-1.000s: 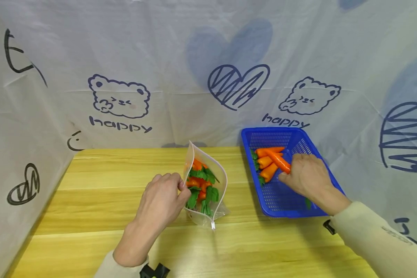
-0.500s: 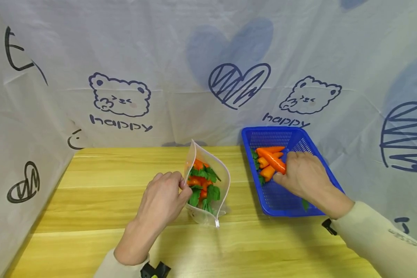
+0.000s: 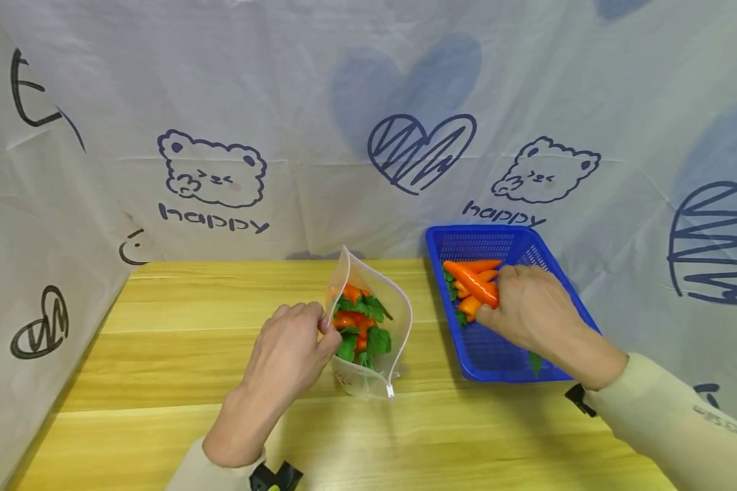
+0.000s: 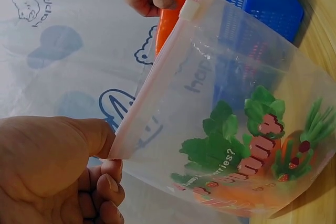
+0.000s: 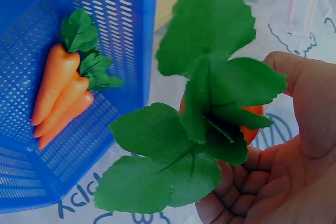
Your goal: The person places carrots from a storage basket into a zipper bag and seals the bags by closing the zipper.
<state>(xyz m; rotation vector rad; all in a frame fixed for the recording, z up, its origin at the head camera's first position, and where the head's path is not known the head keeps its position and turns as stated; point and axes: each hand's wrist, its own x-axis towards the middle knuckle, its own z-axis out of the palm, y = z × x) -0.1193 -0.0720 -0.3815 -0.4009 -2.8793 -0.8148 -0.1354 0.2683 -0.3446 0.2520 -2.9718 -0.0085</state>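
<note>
Translucent plastic forms the zip bag (image 3: 397, 324), its mouth gaping as it stands on the yellow wooden worktop (image 3: 184, 320); orange carrots with green leaves (image 3: 378, 341) lie inside. The left hand (image 3: 297, 348) pinches the bag's edge between thumb and fingers. A white slider (image 3: 389, 391) sits at the near end of its zip. The right hand (image 3: 534, 310) grips another carrot (image 3: 471, 283) over the blue basket (image 3: 491, 351), its leafy end below the hand. Three more carrots (image 5: 62, 103) lie side by side in the basket. Behind hangs a printed white cloth (image 3: 307, 82).
</note>
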